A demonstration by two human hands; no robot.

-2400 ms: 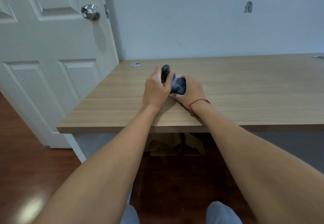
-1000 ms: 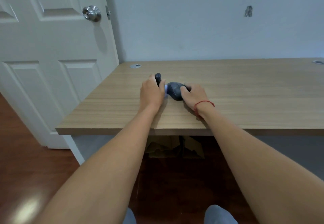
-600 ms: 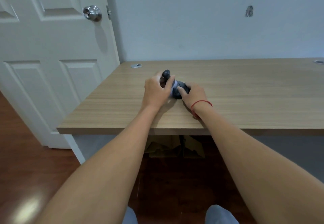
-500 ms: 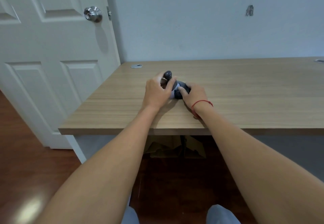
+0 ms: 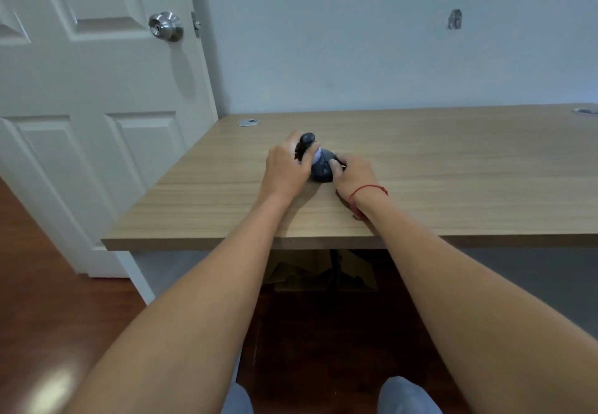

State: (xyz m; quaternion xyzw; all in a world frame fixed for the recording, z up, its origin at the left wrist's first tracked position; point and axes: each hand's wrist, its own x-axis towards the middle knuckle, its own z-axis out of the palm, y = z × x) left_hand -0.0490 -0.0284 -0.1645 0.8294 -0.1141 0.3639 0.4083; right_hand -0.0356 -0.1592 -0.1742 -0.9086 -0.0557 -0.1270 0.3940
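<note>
A small dark grey object (image 5: 322,171) with a rounded body, a pale band and a dark knob-tipped stem (image 5: 306,140) sits on the wooden desk (image 5: 453,171). My left hand (image 5: 286,169) grips the stem side, fingers curled round it, the knob sticking up above them. My right hand (image 5: 352,174), with a red string on the wrist, holds the rounded body from the right, fingers wrapped on it. Much of the object is hidden between the two hands.
A white panelled door with a metal knob (image 5: 165,25) stands at the left of the desk. Metal cable grommets (image 5: 248,122) sit at the desk's far corners. A cardboard box (image 5: 323,271) lies under the desk, and my knees show at the bottom.
The stem with its knob was lowered toward the desk a second ago; my left hand has since tilted it back up. Both hands stay on the object.
</note>
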